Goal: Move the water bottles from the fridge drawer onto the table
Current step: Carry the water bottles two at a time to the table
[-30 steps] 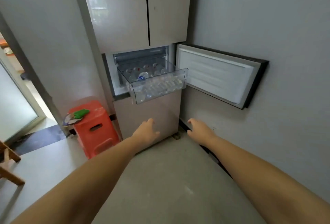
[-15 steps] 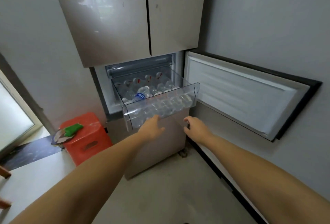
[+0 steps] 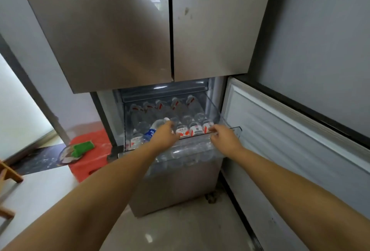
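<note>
Fridge drawer [image 3: 230, 130], pulled out: water bottles [image 3: 195, 128] lying in rows inside. Your left hand [image 3: 164, 137] reaches among them, grip unclear; your right hand [image 3: 222, 138] curls over the front rim.

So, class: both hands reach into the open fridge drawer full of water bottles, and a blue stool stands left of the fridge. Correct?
Not quite. The head view shows the stool is red, not blue. Otherwise right: both hands reach the drawer of water bottles.

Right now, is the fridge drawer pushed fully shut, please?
No, the clear fridge drawer is pulled out, with water bottles showing inside it.
</note>
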A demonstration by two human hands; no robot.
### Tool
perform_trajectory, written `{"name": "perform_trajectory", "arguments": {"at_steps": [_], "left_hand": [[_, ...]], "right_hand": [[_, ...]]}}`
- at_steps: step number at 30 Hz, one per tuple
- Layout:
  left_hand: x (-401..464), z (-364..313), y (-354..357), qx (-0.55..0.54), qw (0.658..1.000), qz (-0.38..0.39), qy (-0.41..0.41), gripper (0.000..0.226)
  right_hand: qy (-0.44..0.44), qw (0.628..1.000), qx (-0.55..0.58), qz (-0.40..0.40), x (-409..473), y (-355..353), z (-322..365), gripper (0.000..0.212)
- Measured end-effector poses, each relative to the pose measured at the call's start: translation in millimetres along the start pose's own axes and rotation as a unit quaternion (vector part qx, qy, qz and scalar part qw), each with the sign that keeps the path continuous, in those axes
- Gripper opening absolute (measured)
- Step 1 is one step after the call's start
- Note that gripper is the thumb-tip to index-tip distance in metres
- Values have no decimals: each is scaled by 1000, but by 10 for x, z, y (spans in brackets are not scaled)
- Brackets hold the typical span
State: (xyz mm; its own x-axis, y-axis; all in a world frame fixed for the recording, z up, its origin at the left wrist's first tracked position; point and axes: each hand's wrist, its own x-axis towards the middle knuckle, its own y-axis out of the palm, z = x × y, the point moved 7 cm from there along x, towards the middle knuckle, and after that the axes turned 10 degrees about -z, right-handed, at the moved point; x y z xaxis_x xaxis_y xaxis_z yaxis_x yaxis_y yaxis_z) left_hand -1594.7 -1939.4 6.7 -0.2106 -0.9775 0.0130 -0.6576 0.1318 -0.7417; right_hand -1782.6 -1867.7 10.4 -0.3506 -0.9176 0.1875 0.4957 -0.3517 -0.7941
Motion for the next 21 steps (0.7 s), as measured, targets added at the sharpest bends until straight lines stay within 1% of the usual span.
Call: {"name": "perform_trajectory", "arguments": {"at_steps": [3,5,7,9,11,13,15,17,19,21], "left_hand": [[321,207,-78,24,999,-30,-37,49],[523,364,-85,48,997,-24,-61,50],[736,572,-61,102,991,-7,-85,56],[890,767,-17,176,979,29,-103,67],[982,912,113,202,967,108,-112,70],[1031,988,215,198,960,154,-123,64],[1110,1017,286,180,964,158,-117,58],[1212,1032,333,155,969,158,-108,46],[1265,1088,356,126,970,177,-114,43],[1278,1072,316,79,967,209,-120,40]], "right_hand": [[-21,999,25,-14,318,109,39,27],[-32,999,22,0,573,217,55,27],[-33,999,21,15,840,343,41,27],[-29,999,6,18,1090,443,-2,27],[-15,999,-12,26,1349,579,-84,29],[3,998,-28,53,1597,726,-175,34],[16,997,-43,67,1783,815,-245,38],[32,996,-47,73,1973,943,-331,38],[51,994,-64,79,2092,1040,-394,36],[46,990,-95,97,2241,1140,-389,38]]}}
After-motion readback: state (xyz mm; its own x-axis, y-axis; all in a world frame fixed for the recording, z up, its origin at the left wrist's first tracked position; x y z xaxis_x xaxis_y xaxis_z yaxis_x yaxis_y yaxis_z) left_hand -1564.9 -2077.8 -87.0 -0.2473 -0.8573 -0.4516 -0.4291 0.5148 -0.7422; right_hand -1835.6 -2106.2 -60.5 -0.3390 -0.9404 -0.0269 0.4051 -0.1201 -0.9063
